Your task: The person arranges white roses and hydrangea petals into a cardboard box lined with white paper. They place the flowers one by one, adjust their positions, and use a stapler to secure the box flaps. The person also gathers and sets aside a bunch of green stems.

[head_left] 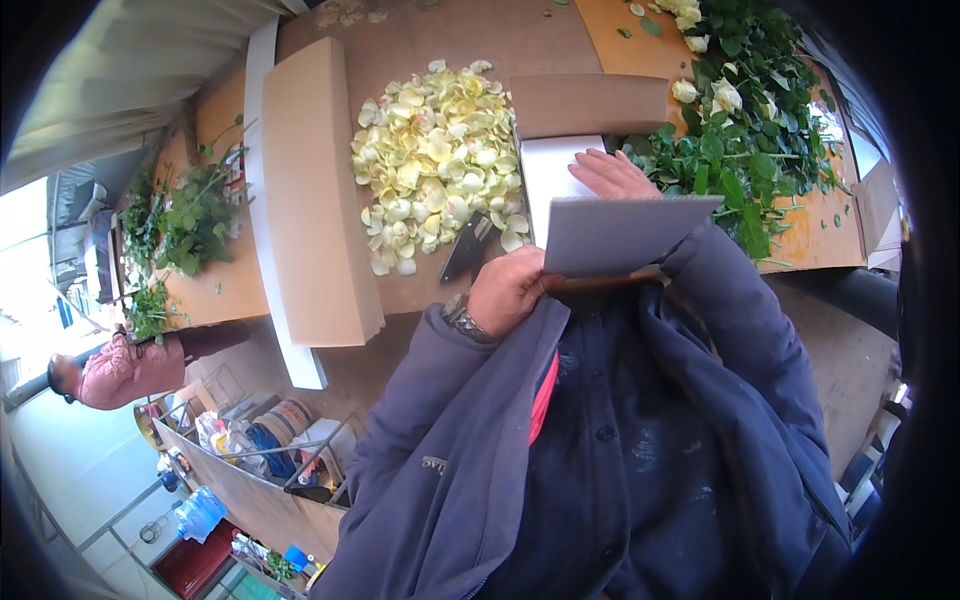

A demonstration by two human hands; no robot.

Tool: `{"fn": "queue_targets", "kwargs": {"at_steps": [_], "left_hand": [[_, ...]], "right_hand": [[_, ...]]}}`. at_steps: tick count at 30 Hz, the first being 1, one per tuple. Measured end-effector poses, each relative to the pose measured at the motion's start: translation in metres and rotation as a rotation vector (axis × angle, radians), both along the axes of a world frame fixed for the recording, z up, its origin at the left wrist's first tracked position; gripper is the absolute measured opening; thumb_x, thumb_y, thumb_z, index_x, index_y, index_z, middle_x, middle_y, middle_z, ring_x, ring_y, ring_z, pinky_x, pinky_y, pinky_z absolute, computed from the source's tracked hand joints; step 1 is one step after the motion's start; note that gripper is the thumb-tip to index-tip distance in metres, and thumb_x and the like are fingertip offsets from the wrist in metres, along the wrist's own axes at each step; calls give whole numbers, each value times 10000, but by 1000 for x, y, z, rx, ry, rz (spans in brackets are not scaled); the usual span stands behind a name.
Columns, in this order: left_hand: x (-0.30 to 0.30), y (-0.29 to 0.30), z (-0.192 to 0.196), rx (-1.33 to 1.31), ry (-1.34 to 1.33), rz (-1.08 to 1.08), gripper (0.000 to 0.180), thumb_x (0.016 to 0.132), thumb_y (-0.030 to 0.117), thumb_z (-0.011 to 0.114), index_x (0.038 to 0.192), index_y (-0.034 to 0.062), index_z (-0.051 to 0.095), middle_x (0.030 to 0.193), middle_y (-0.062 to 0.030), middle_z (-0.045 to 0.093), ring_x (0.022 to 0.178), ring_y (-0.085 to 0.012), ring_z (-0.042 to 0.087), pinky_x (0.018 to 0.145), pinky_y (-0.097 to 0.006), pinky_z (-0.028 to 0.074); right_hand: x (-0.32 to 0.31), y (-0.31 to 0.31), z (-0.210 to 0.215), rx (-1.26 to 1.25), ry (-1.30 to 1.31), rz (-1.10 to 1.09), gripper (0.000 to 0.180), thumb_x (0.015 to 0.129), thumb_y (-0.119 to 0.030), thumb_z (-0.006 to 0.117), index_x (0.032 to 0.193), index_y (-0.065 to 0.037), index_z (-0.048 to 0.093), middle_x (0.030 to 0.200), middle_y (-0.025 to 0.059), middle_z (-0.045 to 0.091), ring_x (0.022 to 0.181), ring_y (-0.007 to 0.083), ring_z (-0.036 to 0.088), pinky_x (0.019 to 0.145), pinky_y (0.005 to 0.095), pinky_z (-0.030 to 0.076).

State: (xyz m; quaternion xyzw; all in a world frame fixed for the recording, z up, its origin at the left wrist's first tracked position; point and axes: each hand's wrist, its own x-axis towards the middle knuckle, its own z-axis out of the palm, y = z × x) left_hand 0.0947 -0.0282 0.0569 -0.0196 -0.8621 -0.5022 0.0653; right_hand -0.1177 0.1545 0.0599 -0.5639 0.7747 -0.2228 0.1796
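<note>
Brown tbl (440,35), petals (435,160), board (625,240) in L hand (508,288)

Daylight comes mainly from the left, where the opening (28,250) burns out to near white. The desk (430,35) is evenly lit with soft shadows, its rose petals (435,150) bright and the grey panel (620,238) shaded. Fisheye distortion bows straight edges, and dark vignetting swallows the corners.

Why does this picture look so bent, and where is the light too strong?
In the head view, the fisheye lens bows the long white board and leaves black corners; daylight at far left washes out to white; the grey board in the left hand looks shaded.
</note>
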Motion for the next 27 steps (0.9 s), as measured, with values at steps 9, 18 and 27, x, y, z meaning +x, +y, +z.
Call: {"fn": "queue_targets", "kwargs": {"at_steps": [9,18,27], "left_hand": [[13,-15,-26,203,-174,-179,500,906,21,685,1400,95,658,1241,-132,719,1156,-267,667,1032,-370,519],[64,-68,-98,-404,-490,606,711,856,296,818,1453,19,549,1294,-197,622,1185,-405,570,1006,-492,501],[44,-39,-130,-526,-584,650,729,773,388,876,1313,24,549,1182,-160,586,1127,-357,575,891,-495,520]], "right_hand": [[16,-3,-5,158,122,102,1201,605,-304,952,1630,-96,361,1713,298,159,1610,460,115,1305,551,171],[23,-11,6,295,90,66,1200,627,-241,938,1657,-144,329,1741,261,97,1628,422,71,1315,536,137],[33,-17,2,366,132,17,1194,626,-163,930,1657,-155,328,1743,247,106,1629,409,78,1310,540,147]]}}
